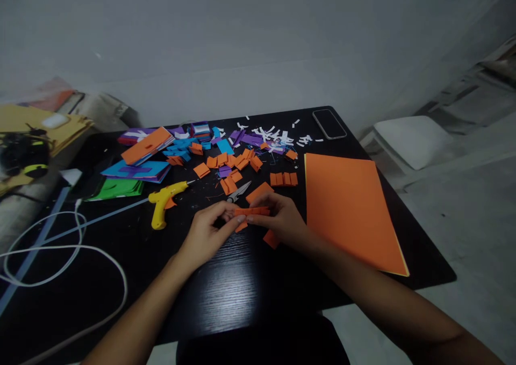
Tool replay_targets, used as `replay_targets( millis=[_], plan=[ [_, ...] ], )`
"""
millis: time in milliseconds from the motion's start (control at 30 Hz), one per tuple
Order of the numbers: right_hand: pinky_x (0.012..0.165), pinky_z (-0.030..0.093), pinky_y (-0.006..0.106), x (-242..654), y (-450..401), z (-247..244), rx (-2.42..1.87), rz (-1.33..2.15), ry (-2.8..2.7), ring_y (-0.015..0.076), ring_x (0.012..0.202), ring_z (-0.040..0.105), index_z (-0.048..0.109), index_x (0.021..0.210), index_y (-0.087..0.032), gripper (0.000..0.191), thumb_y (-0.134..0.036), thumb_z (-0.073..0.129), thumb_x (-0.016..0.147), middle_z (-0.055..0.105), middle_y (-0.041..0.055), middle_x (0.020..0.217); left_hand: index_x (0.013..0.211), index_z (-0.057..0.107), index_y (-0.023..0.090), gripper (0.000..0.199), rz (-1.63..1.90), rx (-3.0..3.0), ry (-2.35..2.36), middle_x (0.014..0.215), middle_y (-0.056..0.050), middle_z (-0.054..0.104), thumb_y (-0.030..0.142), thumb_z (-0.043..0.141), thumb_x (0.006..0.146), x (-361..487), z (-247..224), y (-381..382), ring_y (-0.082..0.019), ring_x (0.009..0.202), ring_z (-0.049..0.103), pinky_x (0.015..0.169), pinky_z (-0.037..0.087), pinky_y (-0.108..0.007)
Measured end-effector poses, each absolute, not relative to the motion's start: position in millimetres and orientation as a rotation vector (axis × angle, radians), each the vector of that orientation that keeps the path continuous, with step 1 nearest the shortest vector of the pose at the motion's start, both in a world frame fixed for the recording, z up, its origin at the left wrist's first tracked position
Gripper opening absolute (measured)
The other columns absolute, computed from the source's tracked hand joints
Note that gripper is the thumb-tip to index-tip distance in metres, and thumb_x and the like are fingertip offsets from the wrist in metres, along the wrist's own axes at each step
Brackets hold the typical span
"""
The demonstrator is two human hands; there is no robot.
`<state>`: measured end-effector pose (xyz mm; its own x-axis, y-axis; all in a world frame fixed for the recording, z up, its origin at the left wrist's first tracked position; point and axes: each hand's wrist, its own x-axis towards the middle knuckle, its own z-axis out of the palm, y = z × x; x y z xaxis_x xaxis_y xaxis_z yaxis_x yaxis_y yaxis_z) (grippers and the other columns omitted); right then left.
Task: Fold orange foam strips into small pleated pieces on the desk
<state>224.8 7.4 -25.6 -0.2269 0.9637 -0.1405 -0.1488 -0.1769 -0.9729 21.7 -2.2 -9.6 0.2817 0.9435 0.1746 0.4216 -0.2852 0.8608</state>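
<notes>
Between both hands, low over the near side of the black table, is a folded orange paper strip (253,211). My left hand (212,228) pinches its left end with thumb and fingers. At the strip's right end, my right hand (282,217) grips it the same way. Small scissors (239,192) lie just beyond the fingers, their handles partly hidden. An orange paper piece (260,192) rests behind the right hand, and another orange piece (271,240) lies below it. A row of folded orange pieces (284,179) sits a little farther back.
A yellow glue gun (164,204) lies left, near a white cable (76,247). Large orange sheets (350,209) cover the right side of the table (226,300). Behind are folded paper stacks (147,145), white scraps (274,135) and a phone (329,123). A white stool (413,139) stands right.
</notes>
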Motion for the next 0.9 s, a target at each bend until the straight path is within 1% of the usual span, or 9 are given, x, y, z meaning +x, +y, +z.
replay_targets(
  millis=[167,300,467,767,900],
  plan=[
    [0.078,0.057,0.035,225.3,6.9,-22.6,-1.113,1.522,-1.201,0.0199,0.084,0.069,0.071,0.084,-0.021,0.035,-0.038,0.093,0.062,0.071,-0.0011,0.083,0.088,0.073,0.017,0.017,0.947,1.806,1.246,0.069,0.002,0.061,0.034,0.070,0.092,22.5,-10.7,-4.1,-0.012,0.063,0.057,0.060,0.046,-0.022],
    [0.076,0.058,0.035,225.8,6.5,-24.1,-1.092,1.571,-1.150,0.0190,0.080,0.069,0.070,0.087,-0.022,0.037,-0.037,0.093,0.062,0.072,-0.0010,0.084,0.087,0.072,0.017,0.017,0.945,1.786,1.264,0.070,0.001,0.062,0.034,0.069,0.091,23.0,-11.8,-4.5,-0.012,0.065,0.057,0.061,0.046,-0.023],
    [0.076,0.058,0.033,226.5,6.5,-28.2,-1.073,1.578,-1.149,0.0177,0.078,0.070,0.071,0.087,-0.022,0.034,-0.034,0.093,0.063,0.072,-0.0011,0.084,0.086,0.072,0.017,0.018,0.937,1.775,1.266,0.069,0.001,0.062,0.034,0.069,0.091,25.2,-11.2,-4.2,-0.013,0.064,0.057,0.059,0.046,-0.023],
    [0.079,0.059,0.035,227.5,6.0,-24.7,-1.086,1.638,-1.139,0.0190,0.079,0.072,0.069,0.086,-0.021,0.037,-0.037,0.093,0.063,0.075,-0.0013,0.083,0.089,0.075,0.017,0.019,0.985,1.785,1.257,0.069,0.001,0.064,0.035,0.070,0.092,25.4,-14.1,-4.0,-0.012,0.063,0.058,0.059,0.046,-0.023],
    [0.077,0.060,0.036,228.0,6.6,-23.2,-1.079,1.706,-1.172,0.0201,0.076,0.073,0.072,0.085,-0.020,0.034,-0.040,0.092,0.065,0.076,0.0003,0.080,0.088,0.075,0.018,0.019,0.995,1.802,1.256,0.070,0.001,0.064,0.036,0.069,0.093,24.6,-14.9,-4.6,-0.013,0.064,0.058,0.060,0.046,-0.023]
  ],
)
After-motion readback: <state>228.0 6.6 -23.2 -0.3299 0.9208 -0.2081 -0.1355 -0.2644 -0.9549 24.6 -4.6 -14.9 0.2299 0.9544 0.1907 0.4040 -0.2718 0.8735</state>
